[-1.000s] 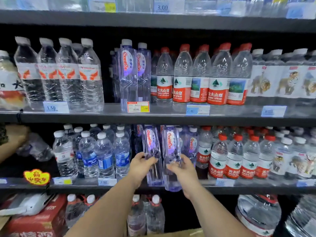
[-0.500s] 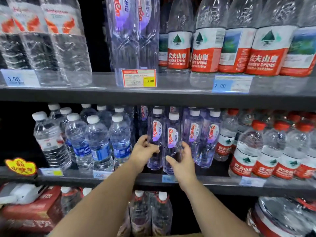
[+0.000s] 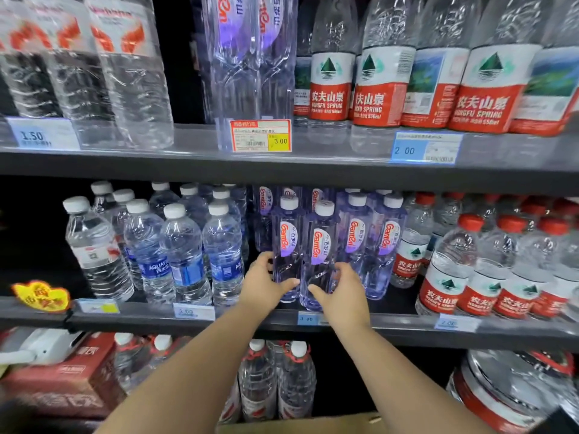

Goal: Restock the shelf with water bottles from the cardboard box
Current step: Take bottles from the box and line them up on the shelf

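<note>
Two purple-tinted Ganten water bottles stand upright side by side at the front of the middle shelf [image 3: 344, 322]. My left hand [image 3: 261, 285] grips the left Ganten bottle [image 3: 286, 242] low down, thumb across its front. My right hand [image 3: 343, 294] grips the right Ganten bottle [image 3: 321, 245] the same way. More Ganten bottles [image 3: 372, 242] stand just right and behind. A sliver of the cardboard box [image 3: 313, 426] shows at the bottom edge, under my forearms.
Aquafina-type blue-label bottles [image 3: 185, 252] crowd the shelf to the left, red-cap Nongfu Spring bottles [image 3: 488, 270] to the right. The upper shelf [image 3: 282, 166] hangs close above with tall bottles. Larger bottles [image 3: 275, 383] and a red carton [image 3: 62, 380] sit below.
Both hands carried the two Ganten bottles from the shelf's front edge onto the shelf and stood them upright; the view moved closer. Both hands have slid lower on the bottles.
</note>
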`<state>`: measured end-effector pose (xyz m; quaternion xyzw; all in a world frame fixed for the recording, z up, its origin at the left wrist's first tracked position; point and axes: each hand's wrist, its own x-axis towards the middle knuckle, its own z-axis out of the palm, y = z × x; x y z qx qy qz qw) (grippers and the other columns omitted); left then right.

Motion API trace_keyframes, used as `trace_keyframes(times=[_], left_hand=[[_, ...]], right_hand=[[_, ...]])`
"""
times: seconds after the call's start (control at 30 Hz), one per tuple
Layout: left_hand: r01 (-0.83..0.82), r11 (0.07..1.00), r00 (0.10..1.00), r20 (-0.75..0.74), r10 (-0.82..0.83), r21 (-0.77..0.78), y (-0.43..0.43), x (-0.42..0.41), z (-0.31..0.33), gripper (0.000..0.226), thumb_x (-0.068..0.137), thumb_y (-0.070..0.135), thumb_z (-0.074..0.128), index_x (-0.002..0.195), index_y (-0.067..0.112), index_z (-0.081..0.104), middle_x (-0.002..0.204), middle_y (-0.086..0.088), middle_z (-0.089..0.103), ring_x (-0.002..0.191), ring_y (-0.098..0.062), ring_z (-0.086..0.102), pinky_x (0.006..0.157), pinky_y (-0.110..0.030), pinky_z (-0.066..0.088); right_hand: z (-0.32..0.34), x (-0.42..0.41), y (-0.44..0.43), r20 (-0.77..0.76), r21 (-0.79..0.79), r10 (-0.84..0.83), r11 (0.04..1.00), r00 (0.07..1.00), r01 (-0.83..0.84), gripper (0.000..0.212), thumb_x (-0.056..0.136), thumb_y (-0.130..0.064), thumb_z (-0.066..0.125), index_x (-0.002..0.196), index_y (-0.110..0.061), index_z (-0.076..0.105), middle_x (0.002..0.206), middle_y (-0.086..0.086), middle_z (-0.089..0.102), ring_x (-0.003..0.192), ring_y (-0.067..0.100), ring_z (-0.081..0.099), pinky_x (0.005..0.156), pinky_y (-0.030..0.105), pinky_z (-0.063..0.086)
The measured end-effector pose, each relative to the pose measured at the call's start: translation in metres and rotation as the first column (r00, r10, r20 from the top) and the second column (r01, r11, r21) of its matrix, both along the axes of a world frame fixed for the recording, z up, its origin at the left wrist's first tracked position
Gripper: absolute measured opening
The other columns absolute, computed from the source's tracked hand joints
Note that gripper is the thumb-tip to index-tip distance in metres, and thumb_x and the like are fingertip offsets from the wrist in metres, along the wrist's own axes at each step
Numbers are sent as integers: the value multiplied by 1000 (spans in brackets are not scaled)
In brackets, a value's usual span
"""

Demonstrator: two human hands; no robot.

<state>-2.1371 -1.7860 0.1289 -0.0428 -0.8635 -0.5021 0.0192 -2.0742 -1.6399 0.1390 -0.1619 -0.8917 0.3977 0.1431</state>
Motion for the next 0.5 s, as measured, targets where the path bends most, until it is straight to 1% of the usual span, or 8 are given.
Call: trace_keyframes(times=[0.07,0.13,0.2,0.27,0.37,0.5], left_hand=[[-34,999,999,4,34,-8,2,-4,1,70,70,27,85,128,18,47,108,0,60,96,-19,61,90,-37,51],[-64,998,998,11,64,10,5,-9,1,69,69,26,85,127,17,49,110,-2,63,101,-22,63,92,-40,51],[-93,996,996,11,93,12,7,-14,1,68,70,26,84,128,18,50,112,-2,65,103,-22,63,92,-39,51],[-125,991,992,12,124,44,10,-19,0,65,73,23,82,129,19,50,114,0,65,102,-20,63,90,-36,50],[-148,984,989,0,148,99,14,-27,1,58,76,18,80,128,19,53,114,2,66,91,-14,58,87,-31,49],[-172,974,985,39,168,149,16,-40,1,63,76,15,80,131,19,50,112,2,66,89,-11,56,86,-27,46]], right_hand=[[4,-6,-6,26,22,-19,1000,999,18,65,85,-32,69,139,-11,38,140,7,47,124,24,49,96,34,42],[7,-14,-13,40,37,-39,999,998,37,60,89,-29,65,139,-10,38,140,8,46,120,25,53,88,33,43],[8,-21,-20,26,17,-71,997,997,71,56,90,-26,64,138,-10,38,138,8,47,114,24,57,79,31,43],[6,-28,-28,7,0,-101,995,995,101,54,91,-23,63,136,-10,37,138,8,47,113,28,58,81,35,46],[6,-41,-35,0,-9,-143,990,990,143,51,92,-21,60,135,-9,36,139,10,44,115,31,56,84,39,47],[4,-58,-39,3,4,-169,986,986,169,49,94,-18,57,137,-8,36,137,13,45,112,34,58,83,39,48]])
